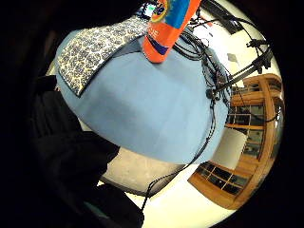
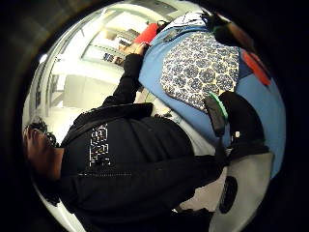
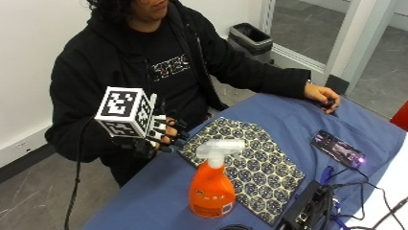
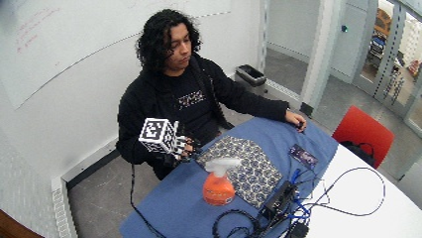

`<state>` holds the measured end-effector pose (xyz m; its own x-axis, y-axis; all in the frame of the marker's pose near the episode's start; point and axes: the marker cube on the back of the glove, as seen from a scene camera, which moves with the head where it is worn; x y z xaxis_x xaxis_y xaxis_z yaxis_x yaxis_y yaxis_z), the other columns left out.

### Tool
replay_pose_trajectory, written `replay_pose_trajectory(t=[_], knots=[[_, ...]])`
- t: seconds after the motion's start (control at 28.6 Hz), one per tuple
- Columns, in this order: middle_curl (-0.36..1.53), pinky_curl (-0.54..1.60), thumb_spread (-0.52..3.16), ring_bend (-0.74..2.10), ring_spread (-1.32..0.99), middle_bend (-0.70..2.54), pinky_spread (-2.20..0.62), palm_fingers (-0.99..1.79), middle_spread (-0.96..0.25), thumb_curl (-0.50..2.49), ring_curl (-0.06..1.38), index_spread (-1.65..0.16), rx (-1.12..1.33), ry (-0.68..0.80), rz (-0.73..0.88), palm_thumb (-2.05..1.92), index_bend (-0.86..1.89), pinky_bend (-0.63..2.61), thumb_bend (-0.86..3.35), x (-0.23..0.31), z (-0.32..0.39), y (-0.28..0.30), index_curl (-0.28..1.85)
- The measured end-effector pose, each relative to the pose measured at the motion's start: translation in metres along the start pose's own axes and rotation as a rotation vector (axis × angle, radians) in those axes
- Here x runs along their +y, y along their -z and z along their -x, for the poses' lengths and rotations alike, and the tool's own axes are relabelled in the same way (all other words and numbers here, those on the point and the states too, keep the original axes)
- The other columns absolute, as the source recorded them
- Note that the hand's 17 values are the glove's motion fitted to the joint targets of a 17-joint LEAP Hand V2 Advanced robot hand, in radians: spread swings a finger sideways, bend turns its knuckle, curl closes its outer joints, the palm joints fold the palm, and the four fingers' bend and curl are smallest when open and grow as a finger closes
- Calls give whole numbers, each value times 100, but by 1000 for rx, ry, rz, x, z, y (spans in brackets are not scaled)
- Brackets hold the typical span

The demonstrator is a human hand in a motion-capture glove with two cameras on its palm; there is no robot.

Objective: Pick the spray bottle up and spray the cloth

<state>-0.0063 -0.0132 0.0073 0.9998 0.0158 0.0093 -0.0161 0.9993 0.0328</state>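
Hovering at the near edge of the tabletop (image 3: pixel 357 127), the gloved hand (image 3: pixel 159 136) has its fingers loosely curled around nothing, so it hasn't got the bottle (image 3: pixel 211 184) yet. The bottle stands upright just beside the cloth (image 3: pixel 252 160), on the side away from the person, and apart from the hand. I'd reach across the corner of the cloth, wrap the neck right under the white sprayer, and get the index finger on the trigger before lifting. The nozzle looks like it points roughly over the cloth already, so probably only a small tilt is needed. Watch the phone (image 3: pixel 338 148) further along the table; the bare hand (image 3: pixel 322 96) rests by the far edge.
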Motion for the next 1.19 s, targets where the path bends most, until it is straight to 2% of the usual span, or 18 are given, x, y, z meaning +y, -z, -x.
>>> replay_pose_trajectory(t=[0.11, 0.25, 0.49, 0.81, 1.19], knots=[[11, 8, 54, 35, -4, 28, 10, 56, -6, 11, 12, -23, -6, -21, -29, 58, 27, 20, 41, -17, 5, -4, 13], [15, 12, 76, 36, -5, 27, 14, 56, -7, 14, 17, -28, 2, 12, 36, 63, 27, 19, 45, 6, -2, 6, 19], [21, 16, 102, 37, -6, 27, 17, 59, -7, 17, 22, -32, 9, 11, 50, 66, 23, 18, 46, 8, -8, 11, 24], [26, 19, 119, 35, -7, 25, 19, 61, -7, 21, 25, -34, 27, -38, 80, 66, 20, 16, 44, 12, -26, 9, 29], [30, 22, 124, 33, -7, 24, 18, 63, -6, 21, 27, -33, 23, -231, 84, 58, 17, 17, 32, -10, -98, 47, 32]])
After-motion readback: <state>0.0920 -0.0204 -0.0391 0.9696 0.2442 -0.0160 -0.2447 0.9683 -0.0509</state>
